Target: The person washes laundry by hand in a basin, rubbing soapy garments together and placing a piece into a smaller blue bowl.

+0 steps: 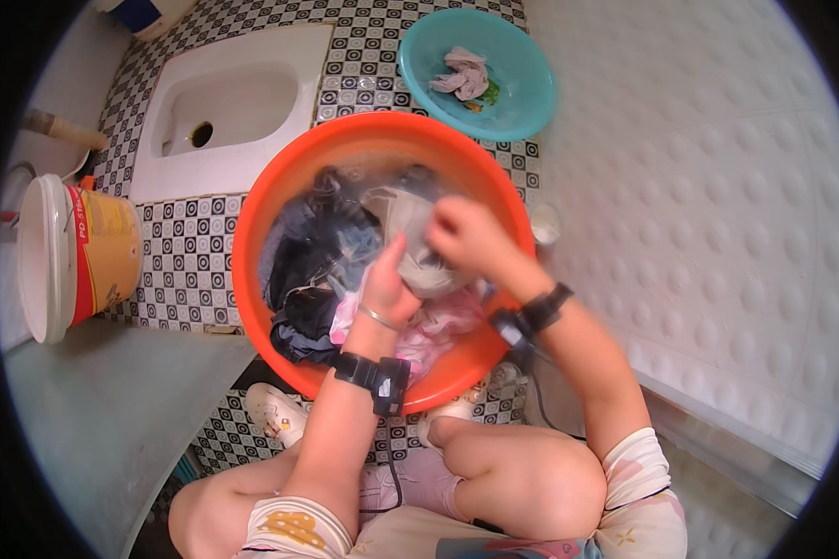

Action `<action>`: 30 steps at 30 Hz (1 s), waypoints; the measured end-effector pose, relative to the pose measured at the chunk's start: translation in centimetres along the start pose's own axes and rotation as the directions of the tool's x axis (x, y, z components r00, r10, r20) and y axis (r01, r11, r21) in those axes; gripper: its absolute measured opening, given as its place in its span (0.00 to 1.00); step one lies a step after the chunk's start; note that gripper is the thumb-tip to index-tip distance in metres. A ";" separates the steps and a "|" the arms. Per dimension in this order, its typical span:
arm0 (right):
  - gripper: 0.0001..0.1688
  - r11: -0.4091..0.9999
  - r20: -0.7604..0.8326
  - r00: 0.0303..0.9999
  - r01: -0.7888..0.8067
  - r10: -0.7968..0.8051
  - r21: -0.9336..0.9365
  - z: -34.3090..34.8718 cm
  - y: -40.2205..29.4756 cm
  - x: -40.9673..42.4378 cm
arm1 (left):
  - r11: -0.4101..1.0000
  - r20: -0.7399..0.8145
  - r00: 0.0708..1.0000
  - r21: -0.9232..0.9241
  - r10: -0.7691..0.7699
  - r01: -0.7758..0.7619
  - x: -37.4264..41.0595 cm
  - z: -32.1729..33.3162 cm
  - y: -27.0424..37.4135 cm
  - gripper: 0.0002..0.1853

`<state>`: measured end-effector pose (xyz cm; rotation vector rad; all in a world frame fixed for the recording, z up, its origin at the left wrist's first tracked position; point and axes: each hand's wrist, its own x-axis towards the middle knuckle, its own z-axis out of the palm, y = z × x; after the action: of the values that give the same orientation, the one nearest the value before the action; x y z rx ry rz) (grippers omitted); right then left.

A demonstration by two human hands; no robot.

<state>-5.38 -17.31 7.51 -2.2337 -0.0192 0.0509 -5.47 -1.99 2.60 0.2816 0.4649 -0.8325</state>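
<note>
A large orange plastic basin point(384, 124) stands before me with a heap of wet clothes in it. My left hand point(390, 290) grips the lower left part of a light grey-beige cloth point(409, 223). On the cloth's right side is my right hand point(465, 234), its fingers curled and blurred by motion; whether it pinches the fabric I cannot tell. Beneath my hands lies a pink and white garment point(437, 328). Dark garments point(300, 255) fill the basin's left side, with a pale blue one point(358, 244) near the middle.
A teal basin point(531, 98) holding a crumpled pale cloth point(465, 73) stands beyond the orange one. At the upper left a white squat toilet point(231, 84) is set in the patterned tile floor. A plastic bucket point(105, 248) stands at the left, and a dimpled white surface point(706, 195) runs along the right.
</note>
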 end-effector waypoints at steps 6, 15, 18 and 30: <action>0.09 0.893 -0.032 0.912 0.392 -0.408 -0.222 4.1 -2.5 -1.2 | 0.986 0.280 0.958 -0.132 -0.065 0.105 -1.0 1.1 2.6 0.28; 0.37 0.924 0.117 0.955 0.294 -0.273 -0.246 5.3 -3.7 -3.9 | 0.980 -0.174 0.980 -0.189 -0.097 0.063 -1.5 3.4 2.7 0.29; 0.43 0.932 0.146 0.975 0.207 -0.170 -0.297 4.7 -2.9 -0.8 | 0.991 -0.057 0.990 -0.038 0.129 -0.131 -1.2 2.8 0.7 0.27; 0.14 0.908 0.060 0.945 -0.325 0.321 0.265 6.2 1.1 0.4 | 0.950 -0.379 0.871 0.135 0.312 -0.281 3.1 -5.5 0.8 0.16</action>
<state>-5.26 -13.03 2.82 -1.9404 0.3333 0.2375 -4.61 -1.26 -3.64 0.5848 0.7497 -0.4876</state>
